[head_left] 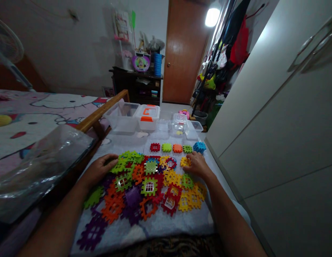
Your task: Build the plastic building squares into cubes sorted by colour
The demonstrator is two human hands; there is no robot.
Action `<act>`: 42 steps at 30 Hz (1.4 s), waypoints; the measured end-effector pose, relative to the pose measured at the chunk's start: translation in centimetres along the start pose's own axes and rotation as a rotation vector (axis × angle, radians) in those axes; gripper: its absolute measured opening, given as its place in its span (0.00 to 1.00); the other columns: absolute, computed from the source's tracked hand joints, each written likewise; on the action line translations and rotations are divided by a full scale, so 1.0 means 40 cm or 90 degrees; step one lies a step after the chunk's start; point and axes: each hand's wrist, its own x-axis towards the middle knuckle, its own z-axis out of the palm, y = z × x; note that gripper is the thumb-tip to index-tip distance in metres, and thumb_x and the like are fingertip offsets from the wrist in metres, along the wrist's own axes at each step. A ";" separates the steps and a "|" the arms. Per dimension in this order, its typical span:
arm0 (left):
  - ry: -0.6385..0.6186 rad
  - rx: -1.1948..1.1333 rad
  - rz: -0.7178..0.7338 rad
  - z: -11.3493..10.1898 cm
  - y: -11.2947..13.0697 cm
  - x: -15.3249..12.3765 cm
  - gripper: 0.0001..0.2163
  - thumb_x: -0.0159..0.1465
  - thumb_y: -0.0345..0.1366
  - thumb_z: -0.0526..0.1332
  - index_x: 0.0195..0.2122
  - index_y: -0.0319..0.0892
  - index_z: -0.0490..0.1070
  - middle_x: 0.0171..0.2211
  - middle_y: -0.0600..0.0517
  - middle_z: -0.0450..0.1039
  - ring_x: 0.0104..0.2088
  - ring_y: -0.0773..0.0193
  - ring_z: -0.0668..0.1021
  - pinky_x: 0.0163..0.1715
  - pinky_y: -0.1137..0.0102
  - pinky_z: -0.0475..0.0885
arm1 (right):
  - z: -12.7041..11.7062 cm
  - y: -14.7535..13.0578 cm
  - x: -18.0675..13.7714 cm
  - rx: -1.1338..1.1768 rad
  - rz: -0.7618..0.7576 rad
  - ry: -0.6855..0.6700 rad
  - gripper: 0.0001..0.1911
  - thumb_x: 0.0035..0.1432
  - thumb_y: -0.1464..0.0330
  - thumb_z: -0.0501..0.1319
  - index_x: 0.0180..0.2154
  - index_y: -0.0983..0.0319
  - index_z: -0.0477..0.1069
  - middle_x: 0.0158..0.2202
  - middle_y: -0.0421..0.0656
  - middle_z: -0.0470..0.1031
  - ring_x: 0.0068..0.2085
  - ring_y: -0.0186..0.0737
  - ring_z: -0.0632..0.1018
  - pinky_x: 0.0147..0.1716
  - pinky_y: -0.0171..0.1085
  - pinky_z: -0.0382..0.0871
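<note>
A pile of notched plastic building pieces lies on the cloth in front of me, with green (149, 187), orange (112, 207), purple (93, 232), red (170, 204) and yellow (194, 197) ones overlapping. At the pile's left edge rests my left hand (101, 168), its thumb and fingers apart beside the green pieces; it grips nothing that I can see. My right hand (197, 165) has its thumb and fingers around the right side of a yellow building piece (185, 162). Beyond it is a row of stacked pieces: red (155, 147), green (166, 147), orange (177, 148) and blue (199, 147).
Clear plastic bins (123, 119) and a lidded box with orange clips (147, 116) stand behind the row. A wooden bed rail (101, 111) and a plastic bag (53, 160) border the left side. A pale cabinet (275, 142) rises on the right.
</note>
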 end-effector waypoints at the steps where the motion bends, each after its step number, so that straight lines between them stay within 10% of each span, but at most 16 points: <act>1: -0.001 0.000 -0.002 0.000 0.001 -0.001 0.25 0.56 0.58 0.59 0.44 0.44 0.77 0.43 0.49 0.80 0.44 0.51 0.80 0.48 0.64 0.73 | 0.000 -0.001 0.000 -0.010 0.001 -0.012 0.24 0.50 0.55 0.67 0.46 0.61 0.74 0.46 0.50 0.71 0.47 0.50 0.70 0.45 0.42 0.61; 20: -0.009 -0.026 -0.002 0.005 -0.006 -0.001 0.27 0.56 0.59 0.59 0.45 0.42 0.76 0.45 0.47 0.79 0.46 0.50 0.79 0.51 0.62 0.71 | -0.027 -0.025 0.015 -0.011 -0.027 0.044 0.22 0.51 0.56 0.65 0.45 0.63 0.72 0.45 0.50 0.72 0.46 0.48 0.71 0.44 0.40 0.61; 29: -0.008 -0.048 -0.013 0.001 0.022 -0.009 0.27 0.55 0.60 0.59 0.43 0.42 0.75 0.44 0.46 0.79 0.46 0.50 0.78 0.50 0.60 0.71 | -0.092 -0.237 0.197 0.019 -0.172 0.072 0.26 0.51 0.53 0.65 0.46 0.62 0.71 0.46 0.49 0.71 0.47 0.49 0.70 0.47 0.42 0.62; 42: 0.016 -0.056 0.019 0.007 0.018 -0.013 0.23 0.58 0.56 0.59 0.43 0.42 0.76 0.44 0.47 0.79 0.46 0.52 0.79 0.50 0.63 0.71 | 0.025 -0.432 0.370 -0.049 -0.225 -0.041 0.29 0.50 0.50 0.64 0.48 0.61 0.72 0.51 0.52 0.72 0.51 0.54 0.70 0.48 0.47 0.64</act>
